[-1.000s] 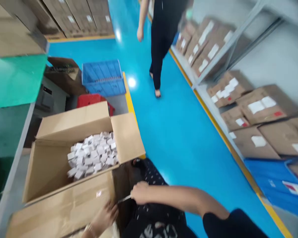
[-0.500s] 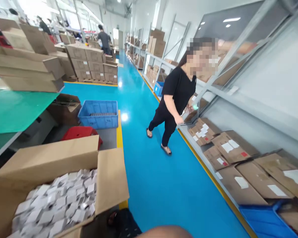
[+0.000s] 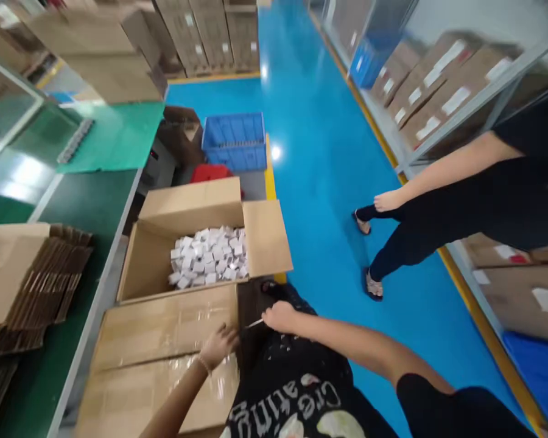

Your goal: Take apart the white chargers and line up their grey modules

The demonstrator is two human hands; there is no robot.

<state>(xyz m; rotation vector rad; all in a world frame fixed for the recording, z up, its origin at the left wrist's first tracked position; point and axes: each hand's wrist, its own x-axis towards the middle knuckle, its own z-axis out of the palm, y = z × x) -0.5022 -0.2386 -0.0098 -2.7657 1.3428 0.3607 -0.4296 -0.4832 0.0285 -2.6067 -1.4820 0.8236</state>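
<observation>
My left hand, with a band at its wrist, rests at the right end of a taped brown carton, its fingers apart. Closed in a grip, my right hand holds a thin, pale, pointed tool whose tip points toward the carton's end. Its handle is hidden in the fist, so the exact kind does not show. Just beyond the taped carton stands an open carton, and inside it lies a heap of small white boxes.
A person in black stands close on my right, beside shelving with cartons. Ahead are a red stool and a blue crate. Flattened cartons lie on the green-topped bench at left.
My view has tilted down, and both my hands and the taped carton have come into sight. The person in black has come nearer on the right.
</observation>
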